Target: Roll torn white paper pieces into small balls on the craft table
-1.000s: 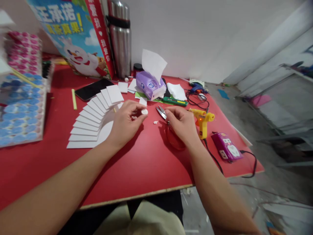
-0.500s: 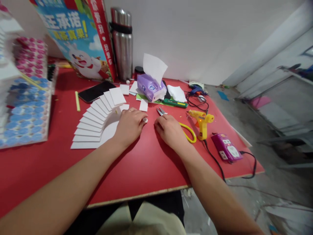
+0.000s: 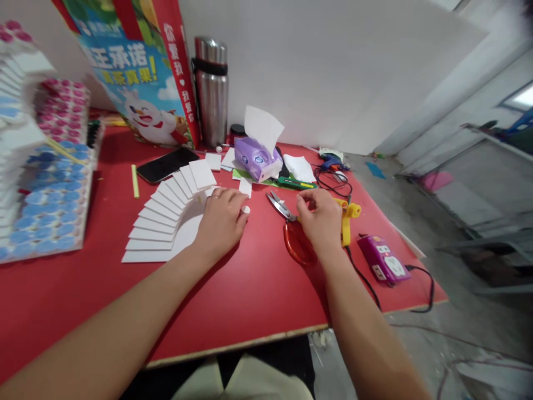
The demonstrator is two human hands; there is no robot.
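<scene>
My left hand [image 3: 220, 219] rests on the red table, its fingers closed around a small white cylinder [image 3: 246, 210] whose round end shows by the thumb. Beside that hand, and partly under it, lies a fan of white stepped boards [image 3: 160, 222] on a curved white base. My right hand [image 3: 320, 219] is above the table with fingers loosely curled and thumb apart; nothing shows in it. Just left of it lie scissors [image 3: 283, 208] with orange-red and yellow handles, blades parted. A yellow glue gun [image 3: 346, 222] stands behind the right hand, partly covered by it.
Along the back are a steel flask [image 3: 212, 100], a purple tissue pack [image 3: 256, 158], a green cutter [image 3: 295, 183] and a black phone [image 3: 166, 165]. At right sits a purple power box [image 3: 383, 260] with cables. Trays of blue rolls [image 3: 50, 205] fill the left.
My right hand has moved right and slightly up, from the scissors' blades towards the glue gun, uncovering the scissors. The left hand keeps its place with the white cylinder. The view has tilted slightly.
</scene>
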